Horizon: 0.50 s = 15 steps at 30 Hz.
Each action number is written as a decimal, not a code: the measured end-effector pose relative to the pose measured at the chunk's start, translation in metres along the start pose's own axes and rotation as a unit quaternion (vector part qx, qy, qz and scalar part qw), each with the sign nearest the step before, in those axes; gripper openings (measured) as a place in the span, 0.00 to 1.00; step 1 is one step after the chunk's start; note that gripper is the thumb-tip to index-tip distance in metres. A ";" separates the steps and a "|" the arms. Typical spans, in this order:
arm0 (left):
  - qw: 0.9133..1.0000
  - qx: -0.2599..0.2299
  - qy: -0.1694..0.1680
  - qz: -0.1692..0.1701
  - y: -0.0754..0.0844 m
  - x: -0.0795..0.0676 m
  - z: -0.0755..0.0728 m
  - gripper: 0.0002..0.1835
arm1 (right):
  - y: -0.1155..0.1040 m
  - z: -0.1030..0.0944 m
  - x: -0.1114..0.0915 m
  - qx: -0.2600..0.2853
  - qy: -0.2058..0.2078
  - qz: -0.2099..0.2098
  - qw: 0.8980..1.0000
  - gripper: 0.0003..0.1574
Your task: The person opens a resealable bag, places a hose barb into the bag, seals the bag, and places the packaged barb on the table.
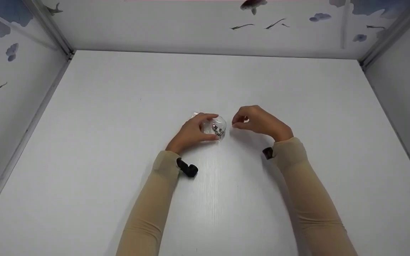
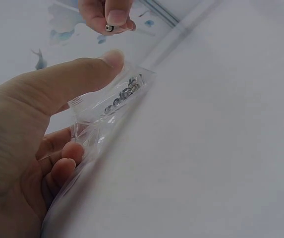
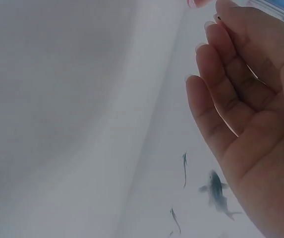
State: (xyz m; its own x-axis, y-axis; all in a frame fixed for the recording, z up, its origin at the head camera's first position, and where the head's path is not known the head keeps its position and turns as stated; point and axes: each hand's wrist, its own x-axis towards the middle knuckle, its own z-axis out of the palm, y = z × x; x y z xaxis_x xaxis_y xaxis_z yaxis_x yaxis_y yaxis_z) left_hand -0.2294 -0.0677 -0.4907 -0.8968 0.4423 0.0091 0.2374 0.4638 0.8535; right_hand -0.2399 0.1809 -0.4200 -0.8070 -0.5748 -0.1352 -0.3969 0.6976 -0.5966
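Observation:
In the head view, my left hand (image 1: 192, 131) holds a clear, crinkled plastic bag (image 1: 208, 128) on the white table, thumb on the near side and fingers on the far side. Several small shiny metal pieces (image 1: 218, 130) lie together inside; the left wrist view shows them as a row of bead-like bits. Just right of the bag, apart from it, is my right hand (image 1: 260, 121). Its thumb and forefinger pinch a small silver bead-like piece (image 2: 109, 28), seen in the left wrist view. The other right fingers are gently bent.
The white table (image 1: 119, 106) spreads around both hands. White panels (image 1: 176, 28) printed with fish and plants stand along its back and sides. A black wrist mount (image 1: 188, 168) sits at the left cuff, another (image 1: 268, 153) at the right.

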 end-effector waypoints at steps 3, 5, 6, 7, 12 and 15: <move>1.000 -0.001 0.000 0.000 0.000 0.000 -0.001 0.37 | -0.003 0.003 0.006 0.002 0.004 -0.011 1.000 0.10; 1.000 0.001 -0.001 -0.002 0.000 0.000 -0.001 0.38 | -0.005 0.005 0.009 0.002 0.008 -0.021 1.000 0.10; 1.000 0.002 -0.002 -0.002 0.000 0.000 -0.001 0.38 | -0.006 0.006 0.011 0.001 0.009 -0.026 1.000 0.10; 1.000 0.003 -0.002 -0.001 0.000 0.000 -0.001 0.38 | -0.006 0.007 0.012 0.000 0.010 -0.029 1.000 0.10; 1.000 0.012 -0.005 0.001 0.000 0.001 0.000 0.38 | -0.010 0.012 0.019 -0.005 0.010 -0.033 0.999 0.12; 1.000 0.017 -0.005 0.000 -0.001 0.001 -0.001 0.38 | -0.012 0.015 0.021 -0.003 0.007 -0.036 0.999 0.12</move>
State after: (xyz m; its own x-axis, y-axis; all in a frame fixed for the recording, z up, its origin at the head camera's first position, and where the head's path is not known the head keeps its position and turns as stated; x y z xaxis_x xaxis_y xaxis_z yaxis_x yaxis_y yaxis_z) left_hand -0.2310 -0.0679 -0.4911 -0.8931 0.4499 0.0030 0.2492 0.4891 0.8359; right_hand -0.2458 0.1537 -0.4272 -0.7824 -0.6173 -0.0820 -0.4560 0.6576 -0.5997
